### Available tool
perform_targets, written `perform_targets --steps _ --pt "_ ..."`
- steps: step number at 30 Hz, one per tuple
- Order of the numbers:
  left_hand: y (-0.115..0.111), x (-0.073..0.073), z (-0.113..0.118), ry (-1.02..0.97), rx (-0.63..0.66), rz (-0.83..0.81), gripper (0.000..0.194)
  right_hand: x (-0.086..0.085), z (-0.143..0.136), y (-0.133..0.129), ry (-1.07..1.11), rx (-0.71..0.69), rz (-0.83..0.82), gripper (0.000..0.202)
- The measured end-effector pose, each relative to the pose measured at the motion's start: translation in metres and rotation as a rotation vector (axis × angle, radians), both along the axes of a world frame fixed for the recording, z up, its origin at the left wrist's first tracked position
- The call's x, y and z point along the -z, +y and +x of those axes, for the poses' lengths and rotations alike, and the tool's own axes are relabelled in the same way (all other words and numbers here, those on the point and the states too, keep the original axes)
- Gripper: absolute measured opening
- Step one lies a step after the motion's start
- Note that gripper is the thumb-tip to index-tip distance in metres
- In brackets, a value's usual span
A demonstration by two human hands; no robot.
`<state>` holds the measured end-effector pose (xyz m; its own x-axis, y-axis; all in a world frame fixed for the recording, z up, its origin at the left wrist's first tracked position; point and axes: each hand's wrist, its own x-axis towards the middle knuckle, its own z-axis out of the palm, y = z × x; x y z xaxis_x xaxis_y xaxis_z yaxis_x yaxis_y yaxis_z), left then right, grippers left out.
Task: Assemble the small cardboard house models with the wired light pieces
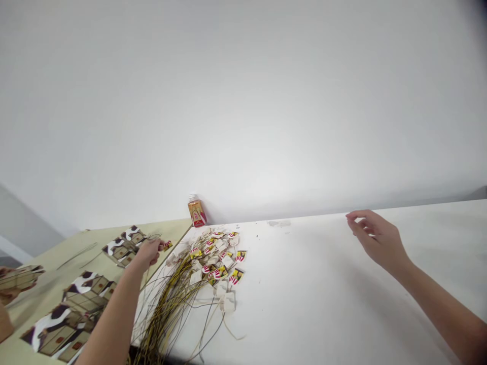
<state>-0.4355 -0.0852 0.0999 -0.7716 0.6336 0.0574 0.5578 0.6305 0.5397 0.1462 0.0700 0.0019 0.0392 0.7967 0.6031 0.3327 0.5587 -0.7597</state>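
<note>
My left hand point(149, 252) reaches over the pale left table, its fingers closed at a small yellow, red and white tag point(167, 245). Just left of it lies a brown house-shaped piece with a dark and white roof point(124, 247). My right hand point(378, 242) hovers above the white table, thumb and forefinger tips close together, with nothing visible between them. Between my hands spreads a pile of similar tags point(220, 272), some with white backs showing. Long thin brownish wires or strings point(167, 304) trail from the pile toward the front edge.
A small bottle with a red and orange label point(197, 212) stands against the wall where the two tables meet. More house-shaped pieces point(61, 332) lie at the lower left. Another person's hand point(8, 294) holds a similar piece point(25, 277) at the far left.
</note>
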Motion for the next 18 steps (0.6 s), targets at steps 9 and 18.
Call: perform_targets --steps 9,18 --pt "0.02 -0.047 0.074 -0.039 0.388 0.333 0.047 0.0 -0.003 -0.007 -0.07 -0.047 0.037 0.024" --pt "0.01 0.005 0.102 -0.274 0.579 -0.214 0.06 0.006 0.004 -0.004 -0.125 -0.092 0.065 0.018"
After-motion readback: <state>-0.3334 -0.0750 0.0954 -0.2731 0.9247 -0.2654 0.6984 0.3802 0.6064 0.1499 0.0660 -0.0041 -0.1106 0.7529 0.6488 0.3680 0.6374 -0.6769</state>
